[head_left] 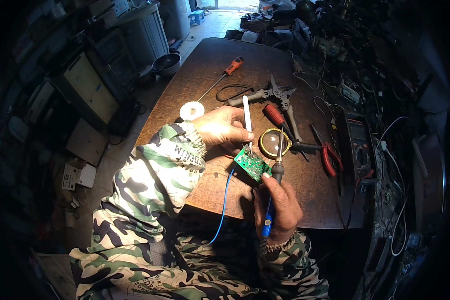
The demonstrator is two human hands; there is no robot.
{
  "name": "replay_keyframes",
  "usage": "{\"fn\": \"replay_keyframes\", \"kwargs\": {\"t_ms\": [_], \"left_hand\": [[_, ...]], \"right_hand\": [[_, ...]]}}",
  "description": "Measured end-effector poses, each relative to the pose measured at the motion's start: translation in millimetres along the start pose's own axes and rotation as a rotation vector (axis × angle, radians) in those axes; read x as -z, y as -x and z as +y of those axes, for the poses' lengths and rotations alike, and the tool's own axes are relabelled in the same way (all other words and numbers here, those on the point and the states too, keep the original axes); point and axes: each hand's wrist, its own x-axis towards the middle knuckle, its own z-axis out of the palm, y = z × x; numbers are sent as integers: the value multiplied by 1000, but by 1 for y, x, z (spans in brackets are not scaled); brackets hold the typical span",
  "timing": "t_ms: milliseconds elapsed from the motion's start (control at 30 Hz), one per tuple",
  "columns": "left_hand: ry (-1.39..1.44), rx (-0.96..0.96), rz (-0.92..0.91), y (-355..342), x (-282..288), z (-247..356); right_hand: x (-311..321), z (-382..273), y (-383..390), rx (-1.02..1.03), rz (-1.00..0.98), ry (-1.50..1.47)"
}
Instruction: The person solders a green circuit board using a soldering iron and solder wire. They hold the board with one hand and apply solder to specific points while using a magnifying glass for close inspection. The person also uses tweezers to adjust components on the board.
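My left hand [222, 125] is closed around a slim white tool [247, 112], pinched between thumb and fingers. Its lower end comes down to the far edge of a green circuit board [252, 164], which is tilted with its soldered side up. A soldering iron [270, 212] with a blue handle is gripped in my right hand [281, 207]; its metal tip points away, above the board's right side. My right thumb rests against the board's near right corner. From beside the board a blue wire [224, 202] hangs over the table's front edge. The fingers under the board are hidden.
A magnifying glass [273, 143] lies just beyond the iron. Around it are a red-handled screwdriver [273, 115], large pliers [277, 95], red pliers [330, 157] and a multimeter [357, 145]. A white spool [191, 110] and an orange screwdriver [233, 66] lie farther left on the wooden table [185, 82].
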Motion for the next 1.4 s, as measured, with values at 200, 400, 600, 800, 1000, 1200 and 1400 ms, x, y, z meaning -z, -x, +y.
{"fn": "replay_keyframes", "kwargs": {"t_ms": [200,400,600,800,1000,1200,1400], "left_hand": [[126,-5,-14,-1,0,-2],[74,-13,19,6,0,2],[58,-8,23,2,-1,0],[31,-5,51,3,-1,0],[38,-14,28,3,-2,2],[0,-8,35,5,-3,5],[25,-4,13,6,-2,4]], "right_hand": [[3,1,0,10,-23,26],[7,-4,3,-90,-54,-78],[7,4,5,36,-4,-116],[10,0,3,26,-19,-108],[14,-1,1,30,-56,-130],[16,0,2,-1,-63,-180],[16,1,2,32,-71,-189]]}}
